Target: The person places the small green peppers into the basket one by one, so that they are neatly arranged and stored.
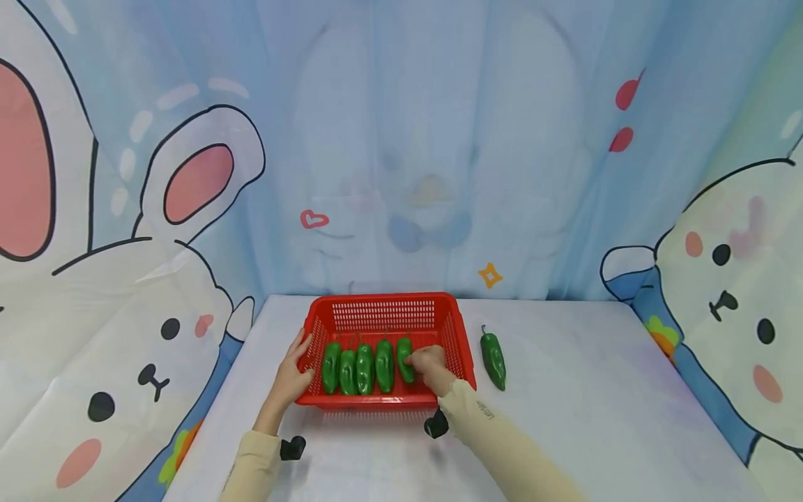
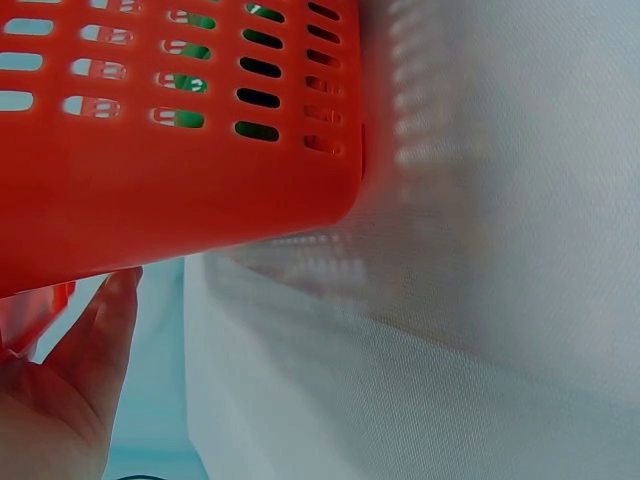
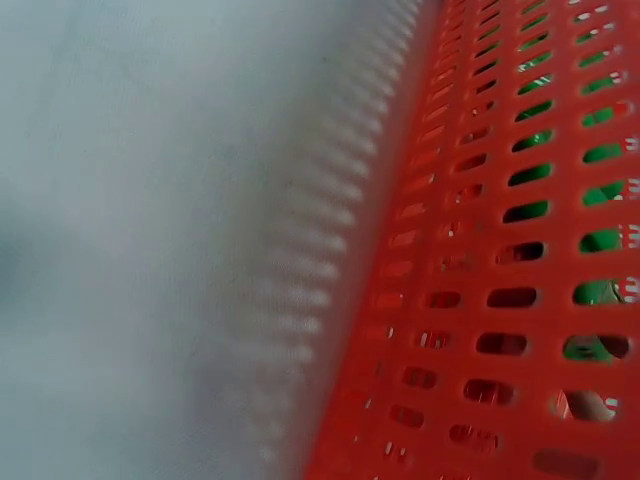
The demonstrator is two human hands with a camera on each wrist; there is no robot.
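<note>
A red plastic basket (image 1: 389, 401) with slotted walls stands on the table, with several green peppers (image 1: 364, 369) lying side by side in it, stems toward the back. My left hand (image 1: 290, 376) holds the basket's left rim; in the left wrist view, part of that hand (image 2: 75, 400) touches the basket's edge. Inside the basket, my right hand (image 1: 431, 364) pinches the rightmost pepper (image 1: 404, 359) of the row. The right wrist view shows mostly the slotted basket wall (image 3: 470, 300), with green behind the holes.
One more green pepper (image 1: 493, 359) lies on the white tabletop (image 1: 564, 390), just right of the basket. A light blue curtain (image 1: 401, 139) with cartoon animals hangs behind the table and along both sides.
</note>
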